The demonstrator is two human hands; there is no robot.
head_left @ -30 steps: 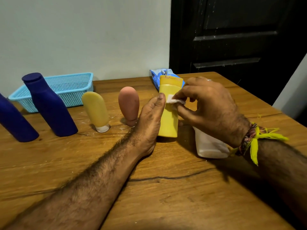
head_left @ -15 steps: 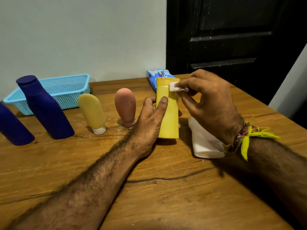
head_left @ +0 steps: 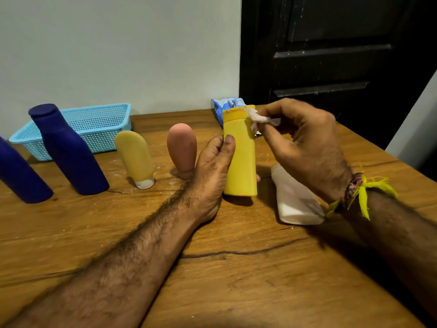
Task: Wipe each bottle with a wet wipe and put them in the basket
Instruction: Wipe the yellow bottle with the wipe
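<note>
yellow bottle [head_left: 240,157] upright, cap up, left hand [head_left: 210,171] gripping

Left grip [head_left: 214,166] curled — right grip [head_left: 305,143] pinching.

Leftmost blue bottle [head_left: 20,172] cut off by left edge, top unseen. Wet wipe pack [head_left: 222,106] mostly hidden behind yellow bottle [head_left: 240,157]. White bottle [head_left: 295,202] upper part covered by right hand [head_left: 305,147]. Left hand [head_left: 212,171] fingers hidden behind yellow bottle. Pink tube [head_left: 182,147] cap partly hidden.
</note>
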